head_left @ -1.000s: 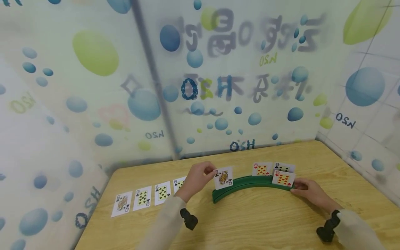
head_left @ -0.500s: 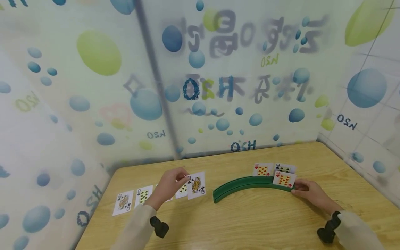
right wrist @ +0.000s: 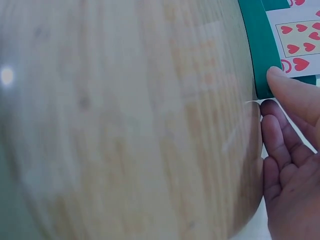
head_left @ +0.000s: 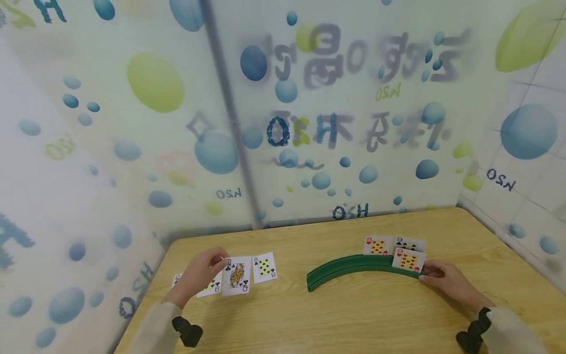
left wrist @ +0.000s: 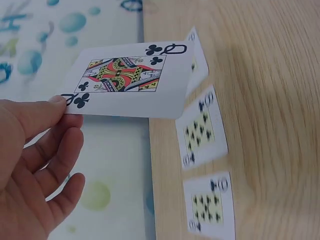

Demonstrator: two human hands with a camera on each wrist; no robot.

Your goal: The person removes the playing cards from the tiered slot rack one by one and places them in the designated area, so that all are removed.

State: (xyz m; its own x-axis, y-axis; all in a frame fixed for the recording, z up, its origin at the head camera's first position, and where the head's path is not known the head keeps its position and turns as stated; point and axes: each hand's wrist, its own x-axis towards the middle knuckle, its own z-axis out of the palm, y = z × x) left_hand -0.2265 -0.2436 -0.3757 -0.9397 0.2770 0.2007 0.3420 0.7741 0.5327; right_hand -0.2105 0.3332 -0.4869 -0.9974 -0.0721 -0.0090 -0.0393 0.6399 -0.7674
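Observation:
My left hand (head_left: pixel 199 275) pinches a queen of clubs (head_left: pixel 236 276) by one corner, between thumb and index finger. The left wrist view shows that queen (left wrist: pixel 125 75) raised over the laid-out cards, its other fingers loosely curled. At the right end of a curved green card holder (head_left: pixel 340 270), my right hand (head_left: pixel 451 282) grips with the thumb in front and fingers behind. A nine of hearts (head_left: pixel 409 259) stands in the holder beside that thumb. Behind it are a black nine (head_left: pixel 417 243) and, further left, an eight of hearts (head_left: pixel 378 245).
A row of face-up cards lies on the wooden table (head_left: pixel 353 319) at left. The eight of spades (head_left: pixel 264 268) is at its right end; my left hand partly covers a black nine (head_left: pixel 212 286) and the leftmost card (head_left: pixel 177 279). A patterned wall (head_left: pixel 296 187) borders the table's back.
My left hand has carried the queen of clubs leftward, away from the holder's left end to over the row of cards. The right hand keeps its place on the holder.

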